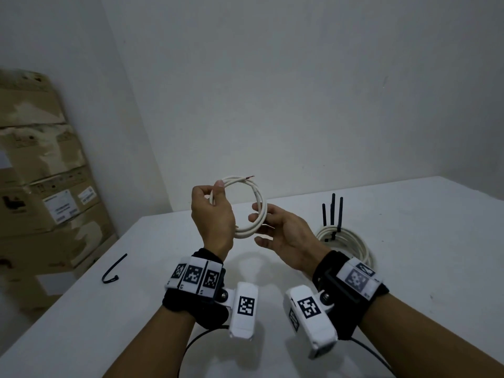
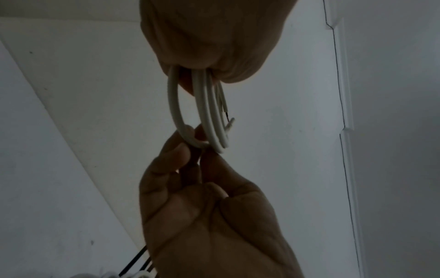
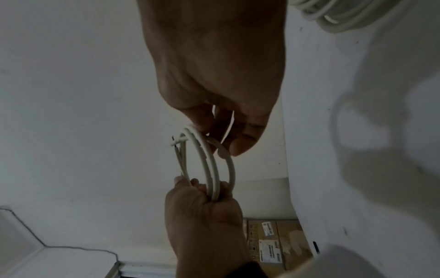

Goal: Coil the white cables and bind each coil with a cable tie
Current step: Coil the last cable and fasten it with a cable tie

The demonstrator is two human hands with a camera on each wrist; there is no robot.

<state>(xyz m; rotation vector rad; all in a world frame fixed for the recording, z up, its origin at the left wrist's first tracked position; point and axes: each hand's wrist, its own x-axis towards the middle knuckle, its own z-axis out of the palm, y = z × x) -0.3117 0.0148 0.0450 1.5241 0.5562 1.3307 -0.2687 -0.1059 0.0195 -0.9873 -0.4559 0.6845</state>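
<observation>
Head view, left hand: the left hand (image 1: 211, 214) is up in the air over the tabletop (image 1: 409, 282), fingers and thumb curled round the left side of a small white cable coil (image 1: 256, 208)
Head view, right hand: the right hand (image 1: 283, 236) is palm up, fingers loosely bent, with the coil's right side between thumb and fingers
Head view, coil: a few thin round loops, smooth and white, with a bare wire tip sticking out at the top
Head view, tabletop: flat and white; a bigger white coil (image 1: 351, 244) lies on the right, with black cable ties (image 1: 332, 211) standing up from it; one bent black tie (image 1: 113, 270) lies alone on the left
Head view, boxes: brown cardboard boxes (image 1: 41, 170) are stacked by the wall on the left
Left wrist view: the left hand (image 2: 209, 37) is closed tight on the top of the loops (image 2: 209, 112); the right hand (image 2: 202, 206) pinches the bottom loop with its fingertips
Right wrist view: the right hand (image 3: 219, 65) pinches the loops (image 3: 209, 163) at one end; the left hand (image 3: 202, 212) grips the other end in a fist; the bigger coil (image 3: 338, 17) shows at the top corner
</observation>
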